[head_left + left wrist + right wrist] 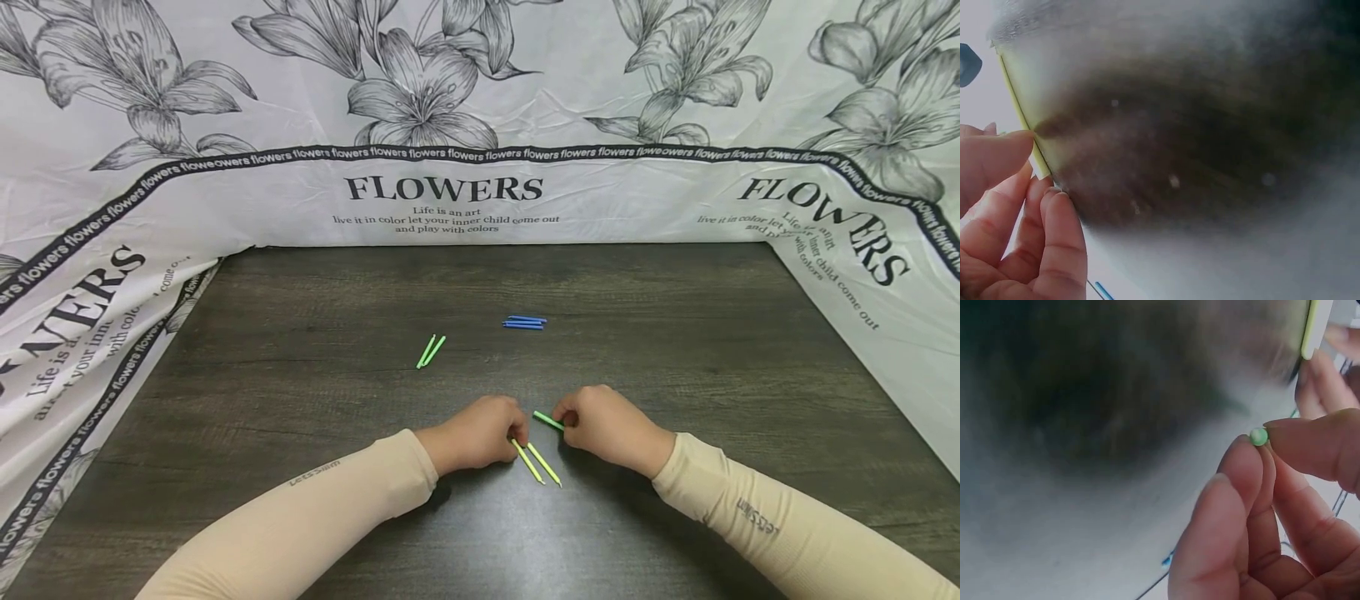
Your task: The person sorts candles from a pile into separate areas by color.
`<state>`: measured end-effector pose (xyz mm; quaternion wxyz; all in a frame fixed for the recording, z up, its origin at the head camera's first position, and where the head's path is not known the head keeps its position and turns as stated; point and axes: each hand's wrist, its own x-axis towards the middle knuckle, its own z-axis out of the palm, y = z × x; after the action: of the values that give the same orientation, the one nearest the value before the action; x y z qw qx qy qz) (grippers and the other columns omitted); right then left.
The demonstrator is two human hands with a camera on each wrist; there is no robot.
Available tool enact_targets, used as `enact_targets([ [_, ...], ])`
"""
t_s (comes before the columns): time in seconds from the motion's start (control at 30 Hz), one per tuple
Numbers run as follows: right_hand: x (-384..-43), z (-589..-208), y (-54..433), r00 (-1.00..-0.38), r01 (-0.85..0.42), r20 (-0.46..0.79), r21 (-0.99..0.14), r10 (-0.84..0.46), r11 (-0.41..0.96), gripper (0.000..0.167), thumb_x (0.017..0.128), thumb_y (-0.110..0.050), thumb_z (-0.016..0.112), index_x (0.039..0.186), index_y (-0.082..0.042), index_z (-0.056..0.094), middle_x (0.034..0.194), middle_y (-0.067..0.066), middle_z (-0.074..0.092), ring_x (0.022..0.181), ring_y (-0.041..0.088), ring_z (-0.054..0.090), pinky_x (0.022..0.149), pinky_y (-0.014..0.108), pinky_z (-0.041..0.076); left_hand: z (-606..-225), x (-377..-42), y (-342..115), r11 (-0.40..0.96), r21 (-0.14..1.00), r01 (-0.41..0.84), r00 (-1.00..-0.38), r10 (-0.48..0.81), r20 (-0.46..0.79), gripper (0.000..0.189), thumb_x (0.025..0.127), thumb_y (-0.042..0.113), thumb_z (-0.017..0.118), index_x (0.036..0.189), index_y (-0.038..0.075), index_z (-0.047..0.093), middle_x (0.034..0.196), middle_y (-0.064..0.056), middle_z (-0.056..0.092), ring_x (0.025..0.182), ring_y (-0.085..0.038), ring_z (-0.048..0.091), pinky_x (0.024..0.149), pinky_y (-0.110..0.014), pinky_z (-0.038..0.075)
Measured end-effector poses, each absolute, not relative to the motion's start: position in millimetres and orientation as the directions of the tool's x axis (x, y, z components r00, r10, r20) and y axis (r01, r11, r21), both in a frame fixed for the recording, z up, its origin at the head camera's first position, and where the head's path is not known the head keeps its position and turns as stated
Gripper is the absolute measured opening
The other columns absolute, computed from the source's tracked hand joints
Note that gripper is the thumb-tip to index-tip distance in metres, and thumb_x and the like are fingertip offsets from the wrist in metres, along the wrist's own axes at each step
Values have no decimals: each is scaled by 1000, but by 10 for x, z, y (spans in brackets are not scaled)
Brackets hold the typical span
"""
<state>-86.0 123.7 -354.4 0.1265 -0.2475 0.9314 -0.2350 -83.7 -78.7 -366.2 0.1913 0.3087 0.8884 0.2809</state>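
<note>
Below twelve-o'clock “FLOWERS” lettering [446, 189], a yellow stick [528, 461] is pinched by the left hand [483, 429], a green stick [548, 421] by the right hand [611, 427].

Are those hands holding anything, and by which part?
Yes: the left hand pinches a slim yellow stick near its far end; the right hand pinches a slim green stick near the end facing the wrist camera.

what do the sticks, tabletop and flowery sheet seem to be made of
Sticks: probably plastic, smooth and evenly coloured, with a neat round green end in the right wrist view; painted wood is possible.
Tabletop: wood or wood-look laminate, satin; dark grain streaks and a soft glare show.
Flowery sheet: thin plastic or fabric, faintly shiny; it creases and drapes, which leaves both open.
</note>
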Motion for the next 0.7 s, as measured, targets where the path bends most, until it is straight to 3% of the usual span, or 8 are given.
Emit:
enact_targets([
  [0.37,-1082,-3533,1224,-861,-358,-114,-556,-496,750,16,80,3,66,94,-2,73,85,3,70,73,10,62,63,27,51,-3667,-848,-785,642,608,467,-725,672,-151,14,73,-6,71,77,7,69,79,1,55,72,-10,46,67,-23,40],
  [0.7,-1325,-3511,1139,-852,-357,-104,-601,-513,715,18,83,2,65,99,-1,73,91,6,71,79,14,64,68,30,52,-3665,-850,-798,638,612,468,-718,678,-157,13,74,-6,71,79,7,69,79,-1,55,70,-10,44,66,-23,39],
])
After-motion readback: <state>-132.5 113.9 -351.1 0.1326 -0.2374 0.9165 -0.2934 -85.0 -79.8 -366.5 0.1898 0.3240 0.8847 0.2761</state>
